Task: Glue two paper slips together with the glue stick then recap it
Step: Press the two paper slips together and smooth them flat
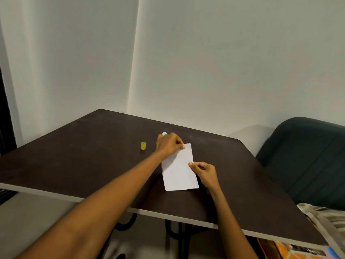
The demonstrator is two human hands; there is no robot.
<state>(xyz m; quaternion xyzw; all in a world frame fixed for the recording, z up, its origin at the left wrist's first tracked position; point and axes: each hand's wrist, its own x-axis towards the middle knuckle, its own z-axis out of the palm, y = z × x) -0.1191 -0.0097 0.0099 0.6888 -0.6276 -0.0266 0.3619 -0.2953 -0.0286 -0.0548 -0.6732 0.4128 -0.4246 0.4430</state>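
Paper slip lies flat on table between both hands. Left hand pinches its far corner while also gripping the glue stick, white tip poking out behind the knuckles. Right hand pinches the right edge, fingers curled. Yellow cap stands just left of the left hand. Whether one slip or two stacked, cannot tell. Likely aligning: square edges first, then press outward from the middle. No readable writing or labels.

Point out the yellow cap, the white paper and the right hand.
yellow cap (pixel 143 146): head view, on the side wall of the cap standing on the table.
white paper (pixel 179 171): head view, on the middle of its bare top face.
right hand (pixel 204 172): head view, on the knuckles at the paper's right edge.
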